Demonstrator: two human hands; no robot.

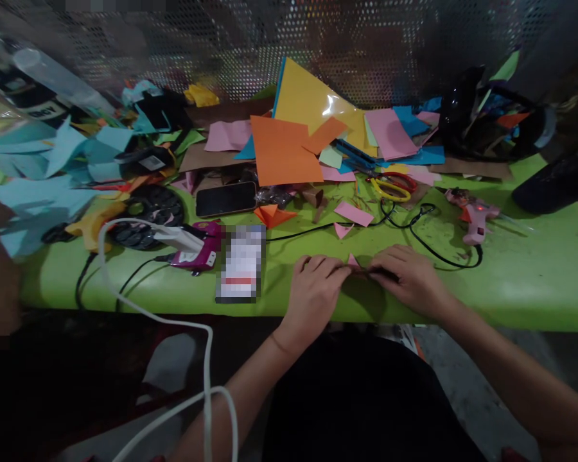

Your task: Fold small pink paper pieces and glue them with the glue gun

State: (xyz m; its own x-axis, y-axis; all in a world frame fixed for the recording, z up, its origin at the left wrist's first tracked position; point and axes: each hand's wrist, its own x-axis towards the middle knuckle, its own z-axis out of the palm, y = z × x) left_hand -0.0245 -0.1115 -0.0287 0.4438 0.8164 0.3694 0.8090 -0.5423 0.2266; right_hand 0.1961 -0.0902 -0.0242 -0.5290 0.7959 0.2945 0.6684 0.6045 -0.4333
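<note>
Evidently, the left hand (316, 290) and right hand (411, 277) grip the small paper (353, 262) from opposite sides to steady it, fingers pinched on its ends, near the bench's (525, 285) front edge. The pink glue gun (476, 218) rests beyond the right hand, perhaps for easy reach; scissors (392, 190) lie farther back, before the heaped sheets (289, 154)

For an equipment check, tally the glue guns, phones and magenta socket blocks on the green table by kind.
Glue guns: 2 (yellow glue gun, pink glue gun)
Phones: 2 (dark-screened phone, pixelated phone)
Magenta socket block: 1
Total: 5
</note>
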